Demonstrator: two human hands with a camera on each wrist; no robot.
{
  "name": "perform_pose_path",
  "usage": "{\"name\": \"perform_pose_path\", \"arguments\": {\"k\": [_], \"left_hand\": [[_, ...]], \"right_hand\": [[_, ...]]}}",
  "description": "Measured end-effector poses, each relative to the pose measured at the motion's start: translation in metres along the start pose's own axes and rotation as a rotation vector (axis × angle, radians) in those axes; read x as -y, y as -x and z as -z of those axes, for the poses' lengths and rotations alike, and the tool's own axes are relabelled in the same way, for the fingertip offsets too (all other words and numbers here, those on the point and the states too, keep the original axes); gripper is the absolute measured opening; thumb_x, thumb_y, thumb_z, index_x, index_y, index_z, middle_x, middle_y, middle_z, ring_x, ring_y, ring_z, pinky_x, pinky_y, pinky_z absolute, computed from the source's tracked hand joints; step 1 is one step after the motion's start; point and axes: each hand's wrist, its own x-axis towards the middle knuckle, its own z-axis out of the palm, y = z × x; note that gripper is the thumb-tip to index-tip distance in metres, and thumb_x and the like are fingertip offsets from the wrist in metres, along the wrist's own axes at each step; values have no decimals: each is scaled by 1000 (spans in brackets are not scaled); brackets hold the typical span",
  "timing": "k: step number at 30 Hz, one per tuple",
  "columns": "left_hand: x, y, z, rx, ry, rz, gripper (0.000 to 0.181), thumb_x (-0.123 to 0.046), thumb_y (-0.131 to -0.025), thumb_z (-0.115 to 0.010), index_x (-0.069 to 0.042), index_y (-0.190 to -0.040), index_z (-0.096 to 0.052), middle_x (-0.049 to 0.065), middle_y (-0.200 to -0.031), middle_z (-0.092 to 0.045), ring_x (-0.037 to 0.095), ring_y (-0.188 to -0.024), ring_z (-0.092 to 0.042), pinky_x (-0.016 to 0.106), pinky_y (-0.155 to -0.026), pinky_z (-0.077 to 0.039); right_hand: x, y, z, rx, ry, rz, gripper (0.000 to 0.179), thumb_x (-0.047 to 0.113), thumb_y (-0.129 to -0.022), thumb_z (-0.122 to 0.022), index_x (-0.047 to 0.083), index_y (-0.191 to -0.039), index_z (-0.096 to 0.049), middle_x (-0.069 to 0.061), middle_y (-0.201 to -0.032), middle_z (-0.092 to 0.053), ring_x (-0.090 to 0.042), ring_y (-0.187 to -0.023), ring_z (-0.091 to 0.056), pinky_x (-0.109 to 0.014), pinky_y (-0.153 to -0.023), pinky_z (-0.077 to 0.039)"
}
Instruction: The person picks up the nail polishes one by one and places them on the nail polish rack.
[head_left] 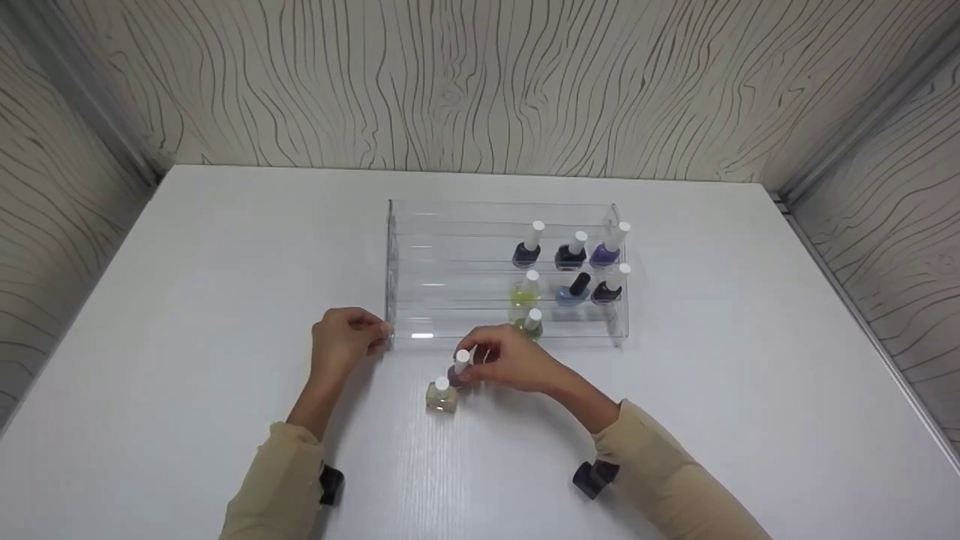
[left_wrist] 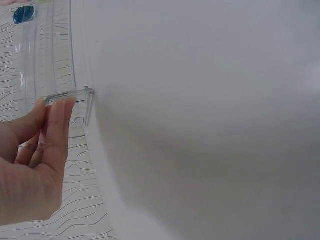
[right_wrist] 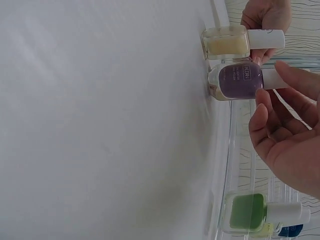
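Note:
My right hand [head_left: 514, 361] pinches a purple nail polish bottle [right_wrist: 242, 80] with a white cap, thumb and fingertips at its cap and shoulder. The bottle is upright in front of a clear stepped nail polish rack [head_left: 389, 262]. Right beside it stands a cream nail polish bottle [head_left: 441, 398], also white-capped. With thumb and fingertips, my left hand [head_left: 341, 341] pinches the rack's front left corner, as the left wrist view shows at the clear side panel [left_wrist: 67, 95]. A green nail polish bottle [right_wrist: 248, 211] stands on the rack's lowest step, close to my right hand.
Several bottles fill the rack's right part: dark ones [head_left: 526, 253], a violet one [head_left: 604, 255], a yellow one [head_left: 524, 294] and a light blue one with a black cap [head_left: 580, 284]. The white table [head_left: 187, 337] meets a wood-patterned wall [head_left: 450, 90] behind.

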Motion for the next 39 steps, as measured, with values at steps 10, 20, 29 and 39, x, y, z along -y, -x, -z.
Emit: {"name": "perform_pose_path", "arguments": {"k": [10,20,29,39], "left_hand": [[0,0,1,27,27,10,4,1,-79,-67,5,-79,-67,11,-71,-66,19,-62,-65,23,-56,-54],[-1,0,-1,8,9,21,3,2,-79,-66,4,-77,-67,11,-71,-65,16,-60,-64,29,-56,-55],[-1,-1,2,28,26,30,4,1,-79,-67,5,-79,-67,11,-71,-66,17,-60,-64,21,-53,-52],[-2,0,2,34,13,14,4,2,-80,-65,5,-79,-67,12,-71,-66,19,-61,-64,22,-54,-53]], "right_hand": [[1,2,0,-30,9,-20,24,4,-74,-72,-2,-97,-66,-16,-84,-63,-10,-70,-51,-19,-58,-41],[1,3,0,-18,-3,12,21,4,-75,-72,-1,-94,-67,-6,-82,-63,-8,-68,-50,-19,-59,-43],[4,4,2,-18,3,31,19,2,-75,-72,-2,-93,-68,-10,-82,-63,-9,-68,-49,-19,-59,-41],[4,6,8,-31,8,27,17,4,-74,-73,0,-91,-69,-5,-80,-64,-10,-68,-50,-19,-59,-41]]}}
